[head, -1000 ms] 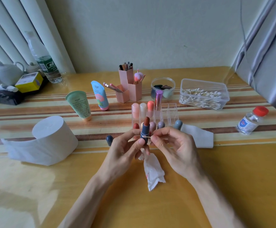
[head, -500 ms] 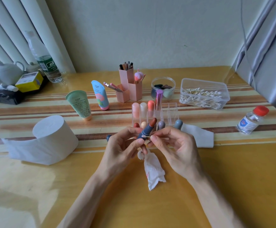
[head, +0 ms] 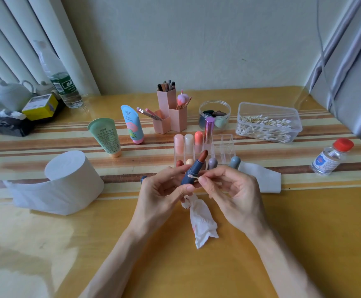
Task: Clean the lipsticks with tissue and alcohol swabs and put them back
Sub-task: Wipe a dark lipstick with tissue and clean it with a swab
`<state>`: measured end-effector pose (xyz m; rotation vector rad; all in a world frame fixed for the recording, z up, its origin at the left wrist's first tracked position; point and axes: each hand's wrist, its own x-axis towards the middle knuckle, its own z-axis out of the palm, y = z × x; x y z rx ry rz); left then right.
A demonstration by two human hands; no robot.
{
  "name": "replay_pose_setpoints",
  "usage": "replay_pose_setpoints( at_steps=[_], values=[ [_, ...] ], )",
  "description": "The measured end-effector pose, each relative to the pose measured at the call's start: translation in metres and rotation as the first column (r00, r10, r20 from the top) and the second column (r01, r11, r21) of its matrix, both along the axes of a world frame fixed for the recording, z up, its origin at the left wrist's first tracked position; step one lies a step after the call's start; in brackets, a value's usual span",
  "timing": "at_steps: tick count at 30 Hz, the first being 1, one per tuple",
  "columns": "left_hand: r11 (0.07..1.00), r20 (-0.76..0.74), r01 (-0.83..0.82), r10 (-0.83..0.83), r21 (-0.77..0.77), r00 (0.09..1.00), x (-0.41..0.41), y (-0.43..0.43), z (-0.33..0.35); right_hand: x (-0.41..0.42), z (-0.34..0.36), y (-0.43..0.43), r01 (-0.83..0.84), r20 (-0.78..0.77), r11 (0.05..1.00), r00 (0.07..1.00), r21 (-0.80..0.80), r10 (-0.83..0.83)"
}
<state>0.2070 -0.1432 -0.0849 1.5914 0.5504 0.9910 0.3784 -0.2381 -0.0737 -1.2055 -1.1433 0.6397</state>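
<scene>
A crumpled white tissue with red smears [head: 202,220] is trailing onto the yellow wooden bench [head: 304,233] from under the left hand [head: 160,196]. That hand is curling its fingers and thumb around the base of a blue-grey lipstick tube with a brown-red tip [head: 193,168], holding it tilted to the right. The right hand [head: 233,196] is pinching a thin cotton swab [head: 193,177], whose white tip is touching the tube's side. Just behind, a clear acrylic organiser [head: 225,145] is holding capped lipsticks [head: 198,139] upright.

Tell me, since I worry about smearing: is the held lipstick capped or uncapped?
Uncapped. The blue lipstick in the left hand shows its bare reddish-brown tip; the right hand pinches a cotton swab against its tube.
</scene>
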Motion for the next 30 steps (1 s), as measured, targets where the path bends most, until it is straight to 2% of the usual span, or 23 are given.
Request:
replay_pose_setpoints(
  at_steps=[5, 12, 16, 24, 27, 30],
  values=[
    [1.0, -0.021, 0.028, -0.028, -0.006, 0.999, 0.0021, -0.0025, 0.0036, 0.0009, 0.0002, -0.0001, -0.005, -0.005, 1.0, 1.0, -0.001, 0.005],
    [0.989, -0.201, 0.029, 0.001, 0.146, 0.98, -0.001, -0.0058, 0.0053, -0.0006, -0.0028, -0.0012, -0.018, 0.073, 1.0, 0.997, -0.011, 0.018],
    [0.993, -0.152, 0.023, -0.005, 0.114, 0.988, 0.0017, -0.0081, 0.0066, -0.0046, -0.0012, -0.0018, -0.027, 0.043, 1.0, 0.999, -0.007, 0.028],
    [0.995, -0.005, 0.061, -0.061, -0.08, 0.998, 0.0024, -0.0079, 0.001, -0.0048, 0.0009, -0.0015, -0.047, -0.035, 0.999, 0.998, 0.013, 0.047],
    [0.997, -0.018, 0.058, -0.059, -0.06, 0.998, 0.0024, -0.0087, 0.0014, -0.0029, 0.0005, -0.0015, -0.032, -0.012, 0.999, 0.999, 0.008, 0.032],
    [0.998, -0.086, -0.002, 0.007, 0.059, 0.996, 0.0007, -0.0048, 0.0016, -0.0009, -0.001, -0.0011, -0.003, 0.013, 1.0, 1.0, 0.002, 0.003]
  ],
)
